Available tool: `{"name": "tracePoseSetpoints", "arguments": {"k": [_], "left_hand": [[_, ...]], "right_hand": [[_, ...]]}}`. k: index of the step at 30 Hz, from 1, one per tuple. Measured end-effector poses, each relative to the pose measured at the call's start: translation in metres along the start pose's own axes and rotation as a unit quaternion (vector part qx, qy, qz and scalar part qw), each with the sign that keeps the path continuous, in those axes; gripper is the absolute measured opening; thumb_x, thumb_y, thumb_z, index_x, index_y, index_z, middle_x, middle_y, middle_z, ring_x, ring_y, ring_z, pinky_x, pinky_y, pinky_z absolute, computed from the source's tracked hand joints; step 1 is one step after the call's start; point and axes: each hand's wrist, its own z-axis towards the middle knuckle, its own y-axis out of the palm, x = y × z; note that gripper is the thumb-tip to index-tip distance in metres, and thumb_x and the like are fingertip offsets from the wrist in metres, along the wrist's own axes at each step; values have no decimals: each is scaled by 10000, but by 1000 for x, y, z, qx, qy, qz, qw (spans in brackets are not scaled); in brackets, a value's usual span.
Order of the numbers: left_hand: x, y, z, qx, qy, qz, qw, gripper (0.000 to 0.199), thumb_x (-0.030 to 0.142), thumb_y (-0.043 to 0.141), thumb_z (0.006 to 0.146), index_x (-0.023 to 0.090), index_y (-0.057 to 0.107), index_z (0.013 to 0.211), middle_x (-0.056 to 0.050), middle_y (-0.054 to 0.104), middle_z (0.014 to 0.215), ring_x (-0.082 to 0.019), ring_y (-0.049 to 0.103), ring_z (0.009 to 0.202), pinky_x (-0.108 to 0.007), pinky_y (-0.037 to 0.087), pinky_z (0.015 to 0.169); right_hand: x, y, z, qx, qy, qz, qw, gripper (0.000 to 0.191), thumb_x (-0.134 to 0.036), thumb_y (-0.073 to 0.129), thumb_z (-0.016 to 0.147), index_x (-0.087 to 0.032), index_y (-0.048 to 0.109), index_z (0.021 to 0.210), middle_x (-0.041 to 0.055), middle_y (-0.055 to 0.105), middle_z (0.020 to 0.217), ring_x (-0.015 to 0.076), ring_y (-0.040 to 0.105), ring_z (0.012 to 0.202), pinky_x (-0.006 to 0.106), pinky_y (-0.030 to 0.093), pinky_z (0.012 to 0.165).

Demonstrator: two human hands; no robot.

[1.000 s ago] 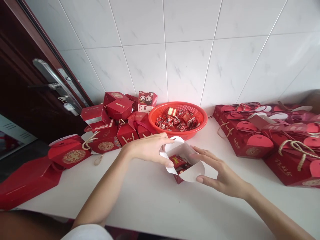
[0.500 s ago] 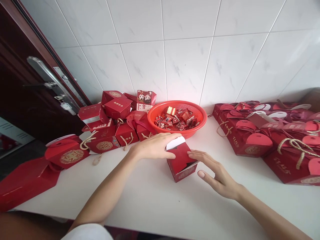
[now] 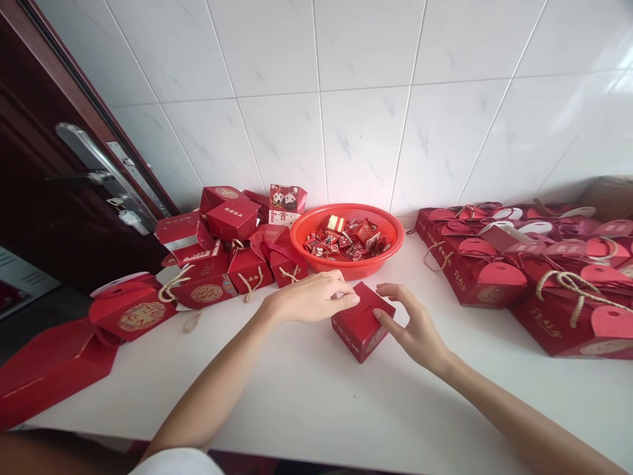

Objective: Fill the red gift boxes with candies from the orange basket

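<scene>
A small red gift box point(image 3: 360, 323) sits on the white table in front of me, its top flaps folded down flat and a small slot showing in the lid. My left hand point(image 3: 314, 295) grips its left and far side, with the thumb lying on the top edge; some fingertips are hidden behind the box. At the right side, my right hand point(image 3: 415, 326) has its thumb on the lid and its forefinger curved to the far right corner. Just behind the box stands a red plastic basket point(image 3: 347, 269) of small wrapped sweets point(image 3: 341, 241).
Red gift boxes with rope handles point(image 3: 205, 280) are piled on the left, near a dark door with a metal handle point(image 3: 101, 175). Rows of tied red boxes point(image 3: 489, 274) fill the right side. A tiled wall point(image 3: 366, 132) closes off the back.
The box's white-edged flap and dark opening no longer show; its top is now closed flat. My right hand has moved in with its thumb onto the lid. The view has shifted slightly.
</scene>
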Motion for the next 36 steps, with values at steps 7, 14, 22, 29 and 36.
{"name": "tracePoseSetpoints", "arguments": {"k": [7, 14, 22, 29, 36], "left_hand": [[3, 16, 4, -20, -50, 20, 998, 494, 615, 549, 854, 279, 518, 1215, -65, 603, 1261, -290, 609, 1103, -375, 475, 857], [8, 24, 14, 31, -62, -16, 997, 484, 622, 543, 862, 320, 534, 1240, -73, 601, 1245, -340, 599, 1149, -416, 504, 840], [6, 30, 21, 70, -27, -4, 997, 546, 622, 521, 887, 312, 545, 1336, -89, 582, 1336, -358, 577, 1224, -435, 514, 910], [-1, 26, 22, 48, 23, -69, 996, 640, 685, 425, 927, 292, 516, 1424, -76, 508, 1491, -294, 561, 1285, -406, 450, 1070], [-13, 14, 23, 77, 55, -99, 991, 632, 695, 456, 910, 261, 588, 1348, -57, 574, 1435, -274, 596, 1252, -340, 506, 1018]], "right_hand": [[1, 7, -4, 45, -22, -48, 998, 228, -394, 544, 961, -238, 561, 1127, 129, 611, 1277, 261, 628, 1158, 441, 540, 935], [-5, 14, -14, 8, -31, -185, 982, 548, -524, 622, 896, -242, 537, 1359, 180, 453, 1492, 354, 435, 1393, 546, 456, 1067], [-10, 14, -14, -2, 16, -313, 950, 564, -549, 533, 940, -231, 564, 1405, 223, 436, 1500, 432, 380, 1416, 616, 452, 1021], [-17, -4, -16, 5, 26, -280, 960, 437, -414, 630, 893, -255, 652, 1299, 159, 595, 1266, 327, 608, 1095, 512, 537, 920], [-20, -105, -52, 158, -8, -249, 956, 386, -485, 627, 899, -276, 668, 1221, 111, 623, 1256, 283, 602, 1152, 453, 524, 952]]}}
